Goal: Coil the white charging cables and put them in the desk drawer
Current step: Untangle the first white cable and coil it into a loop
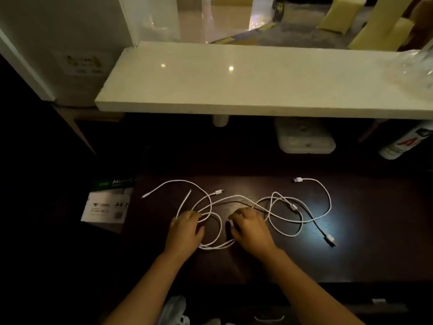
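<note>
Several white charging cables (284,215) lie in a loose tangle across the dark desk top (363,254). Plug ends show at the upper right (297,179), the lower right (330,239) and the upper left (219,191). My left hand (186,228) lies palm down on the left loops, fingers curled over the strands. My right hand (250,227) lies palm down in the middle of the tangle, its fingertips on a strand. Whether either hand grips a cable is hidden beneath the palms. No drawer is visible.
A white stone shelf (234,85) overhangs the desk's far side. Under it sit a white power strip (304,139) and a bottle (405,141) at the right. A pack of A4 paper (107,202) lies left of the desk. A plastic bag (173,310) shows at the bottom edge.
</note>
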Available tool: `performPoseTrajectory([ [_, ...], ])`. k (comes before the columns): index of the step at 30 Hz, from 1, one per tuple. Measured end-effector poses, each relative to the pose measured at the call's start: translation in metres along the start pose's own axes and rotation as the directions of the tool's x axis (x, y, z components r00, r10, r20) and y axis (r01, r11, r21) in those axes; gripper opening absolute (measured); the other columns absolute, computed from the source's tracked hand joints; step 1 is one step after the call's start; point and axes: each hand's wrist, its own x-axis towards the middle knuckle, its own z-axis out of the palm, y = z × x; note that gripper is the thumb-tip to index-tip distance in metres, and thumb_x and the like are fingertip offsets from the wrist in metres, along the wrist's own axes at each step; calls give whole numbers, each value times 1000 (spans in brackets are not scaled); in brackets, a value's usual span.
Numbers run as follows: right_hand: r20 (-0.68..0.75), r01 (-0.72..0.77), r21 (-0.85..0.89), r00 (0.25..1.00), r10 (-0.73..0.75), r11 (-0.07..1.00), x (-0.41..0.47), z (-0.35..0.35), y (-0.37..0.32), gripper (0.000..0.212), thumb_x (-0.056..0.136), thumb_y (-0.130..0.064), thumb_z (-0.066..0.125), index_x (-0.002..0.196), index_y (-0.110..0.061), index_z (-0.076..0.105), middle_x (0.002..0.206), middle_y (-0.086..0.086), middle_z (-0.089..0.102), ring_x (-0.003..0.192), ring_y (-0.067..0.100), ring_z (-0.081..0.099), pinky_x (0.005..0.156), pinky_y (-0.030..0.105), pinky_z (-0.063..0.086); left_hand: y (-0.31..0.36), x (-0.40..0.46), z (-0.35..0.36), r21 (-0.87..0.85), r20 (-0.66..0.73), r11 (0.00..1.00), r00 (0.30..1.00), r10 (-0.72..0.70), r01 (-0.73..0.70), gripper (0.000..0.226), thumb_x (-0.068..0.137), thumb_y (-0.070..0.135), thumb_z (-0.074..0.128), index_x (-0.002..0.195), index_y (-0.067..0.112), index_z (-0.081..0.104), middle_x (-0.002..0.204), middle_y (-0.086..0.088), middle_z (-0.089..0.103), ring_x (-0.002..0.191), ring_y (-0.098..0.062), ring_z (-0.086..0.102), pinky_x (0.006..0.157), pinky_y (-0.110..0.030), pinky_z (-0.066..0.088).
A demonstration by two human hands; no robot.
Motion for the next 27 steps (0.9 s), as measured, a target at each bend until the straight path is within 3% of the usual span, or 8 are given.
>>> performPoseTrajectory([
  [5, -40, 85, -57, 995, -87, 995, -32, 22, 1, 33, 70, -42, 53, 93, -23, 66, 98, -1, 63, 94, 21, 61, 79, 34, 48, -7, -12, 13, 24, 15, 997, 997, 70, -70, 45, 66, 22, 75, 109, 13, 65, 116, -5, 62, 107, -26, 60, 92, -44, 47],
  [11, 102, -214, 132, 974, 201, 968, -15, 17, -22, 48, 78, -50, 44, 112, -21, 61, 107, 3, 61, 104, 24, 54, 89, 37, 41, -6, -6, 14, -102, -89, 992, 994, 61, -70, 11, 74, 8, 70, 83, 13, 71, 95, -1, 67, 89, -21, 64, 79, -38, 48],
  [13, 162, -360, 330, 932, 323, 873, -3, 11, -35, 34, 83, -35, 57, 112, -19, 60, 103, 1, 65, 99, 20, 59, 86, 32, 44, -5, -5, 10, -222, -72, 969, 993, 96, -110, 10, 77, 6, 66, 84, 11, 71, 92, -2, 68, 85, -16, 64, 76, -29, 50],
  [15, 224, -459, 529, 887, 404, 714, 6, 6, -44, 3, 84, -18, 61, 86, -19, 61, 75, -7, 62, 71, 10, 59, 67, 24, 41, -4, -8, 5, -355, -40, 933, 998, 54, -64, 11, 78, 1, 65, 84, 7, 71, 90, -5, 68, 82, -12, 63, 70, -18, 48],
  [17, 274, -502, 685, 849, 452, 528, 12, 0, -48, 22, 85, -5, 56, 68, -18, 56, 60, -8, 55, 50, 2, 49, 52, 20, 36, -5, -9, -1, -441, -56, 896, 996, -74, 42, 16, 79, -2, 63, 89, 7, 71, 93, -7, 69, 85, -12, 62, 71, -17, 45],
  [21, 301, -440, 862, 845, 441, 253, 18, -41, -50, 17, 90, -8, 54, 74, -13, 58, 58, -2, 60, 46, 8, 44, 43, 12, 38, -9, -1, -32, -471, 16, 844, 960, -280, 255, 38, 87, 18, 59, 124, 18, 54, 122, 0, 62, 115, -18, 55, 107, -42, 35],
  [24, 246, -310, 941, 904, 350, 137, 31, -83, -56, 11, 90, -9, 54, 80, -11, 59, 58, -1, 61, 40, 3, 45, 43, 14, 37, 15, 12, -70, -508, 93, 855, 994, -65, 103, 42, 83, 41, 55, 123, 30, 53, 126, 14, 54, 126, -13, 46, 112, -48, 26],
  [27, 190, -204, 979, 945, 267, 26, 44, -116, -66, 10, 90, -10, 54, 82, -11, 60, 57, -3, 62, 43, 5, 45, 46, 14, 36, 47, 24, -95, -575, 138, 814, 970, 201, -87, 29, 81, 38, 60, 110, 31, 62, 113, 15, 64, 110, -3, 57, 102, -35, 41],
])
